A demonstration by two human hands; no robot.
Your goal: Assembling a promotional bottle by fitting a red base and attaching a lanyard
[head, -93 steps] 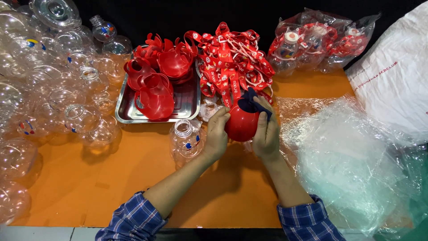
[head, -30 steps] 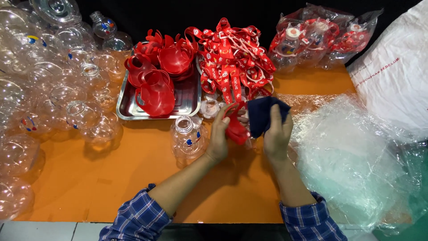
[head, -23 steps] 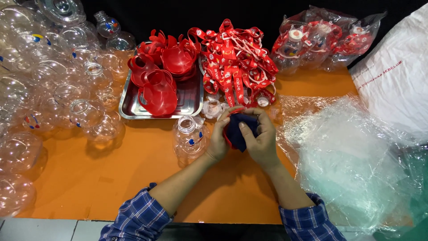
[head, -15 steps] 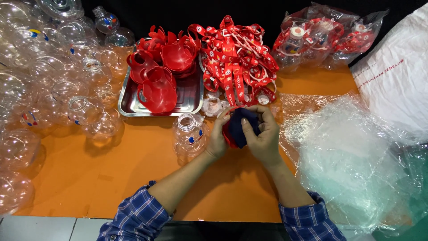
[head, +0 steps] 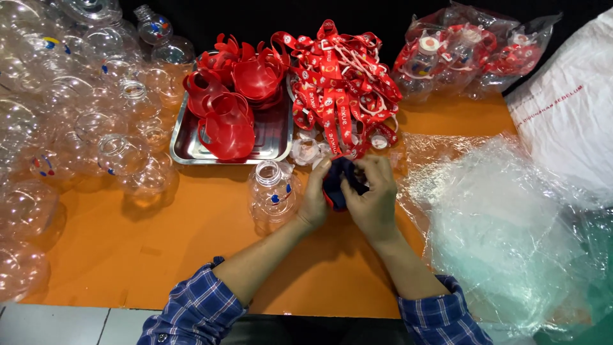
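Both hands meet over the middle of the orange counter (head: pixel 159 255): left hand (head: pixel 314 203) and right hand (head: pixel 373 198) clasp a dark blue cloth (head: pixel 338 182), seemingly bunched around a red piece. It sits squarely between them, equally near each, just in front of the red strap pile (head: pixel 341 83).
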